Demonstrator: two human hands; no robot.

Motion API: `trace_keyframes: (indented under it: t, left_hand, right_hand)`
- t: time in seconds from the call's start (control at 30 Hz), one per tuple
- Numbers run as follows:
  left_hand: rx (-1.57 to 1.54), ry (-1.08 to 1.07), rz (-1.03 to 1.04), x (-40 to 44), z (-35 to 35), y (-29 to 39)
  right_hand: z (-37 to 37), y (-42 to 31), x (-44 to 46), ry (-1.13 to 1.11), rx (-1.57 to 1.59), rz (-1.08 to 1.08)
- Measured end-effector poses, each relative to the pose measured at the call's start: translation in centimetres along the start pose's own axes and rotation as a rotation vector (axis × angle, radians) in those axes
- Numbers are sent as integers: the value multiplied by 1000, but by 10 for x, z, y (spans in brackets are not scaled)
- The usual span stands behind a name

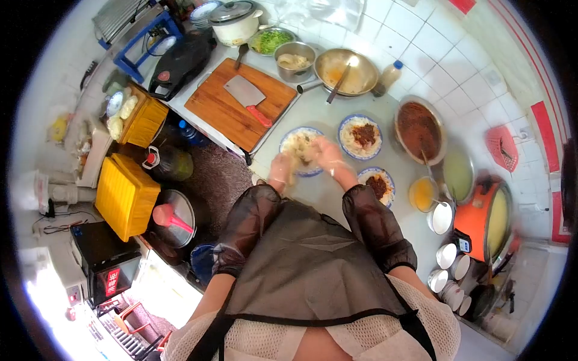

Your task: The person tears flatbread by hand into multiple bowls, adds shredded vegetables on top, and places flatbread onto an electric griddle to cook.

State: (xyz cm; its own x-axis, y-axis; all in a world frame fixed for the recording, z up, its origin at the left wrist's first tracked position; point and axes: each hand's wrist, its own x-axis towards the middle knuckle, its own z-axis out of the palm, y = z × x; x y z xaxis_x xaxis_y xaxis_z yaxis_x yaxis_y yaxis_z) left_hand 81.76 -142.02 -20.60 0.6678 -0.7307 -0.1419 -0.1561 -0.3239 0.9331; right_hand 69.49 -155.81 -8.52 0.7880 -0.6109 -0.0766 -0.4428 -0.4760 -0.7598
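Observation:
Both my hands are in clear plastic gloves over a blue-rimmed plate of pale food [299, 139]. At the plate's left edge is my left hand [280, 168], blurred, its fingers curled near the food. My right hand [328, 155] reaches over the plate's right side, its fingertips at the food and smeared by motion. Whether either hand holds any food cannot be made out. To the right, a second plate [360, 137] holds pale food topped with dark red sauce. A third plate [377, 185], topped the same way, lies nearer my right forearm.
A cleaver [244, 90] lies on a wooden board [205, 102] at the left. Behind the plates are a pot [295, 71] and a wok [337, 60]. Rightward stand a bowl of red sauce [416, 125], an orange pot [475, 207] and white bowls [446, 256].

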Motion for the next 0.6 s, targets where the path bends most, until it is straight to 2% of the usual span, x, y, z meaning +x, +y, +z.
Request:
trace_keyframes:
  t: [0.03,0.07,0.1,0.13,0.17,0.23,0.27,0.33,0.4,0.47,0.5,0.57,0.6]
  left_hand:
    - [-7,16,-13,-3,1,10]
    - [-13,32,-26,-6,2,24]
    - [159,13,123,-17,-2,61]
    - [331,-9,276,-21,-1,75]
    - [332,-15,281,-22,0,85]
    - [702,-242,302,-23,2,97]
    - [705,-245,305,-25,1,96]
    - [416,-184,236,-23,8,80]
    - [257,-169,197,-13,18,60]
    - [198,-194,192,-3,28,41]
    - [164,-236,178,-8,23,64]
    - [-321,-335,-146,-17,19,125]
    - [-316,-352,-142,-8,32,116]
  right_hand:
    - [-6,-10,-2,-1,-2,4]
    - [-11,-25,-4,-225,76,137]
    - [-12,-33,-7,-448,157,269]
    - [-12,-35,-12,-444,162,273]
    - [-12,-35,-17,-405,267,284]
    - [-16,-30,-21,-365,372,292]
    - [-22,-20,-23,-276,405,313]
    - [-35,8,-25,-180,433,331]
    - [-45,28,-29,90,852,370]
    - [-53,15,-38,147,910,354]
    - [-59,8,-42,195,964,334]
    - [-65,10,-44,165,873,292]
    - [-68,10,-46,118,784,249]
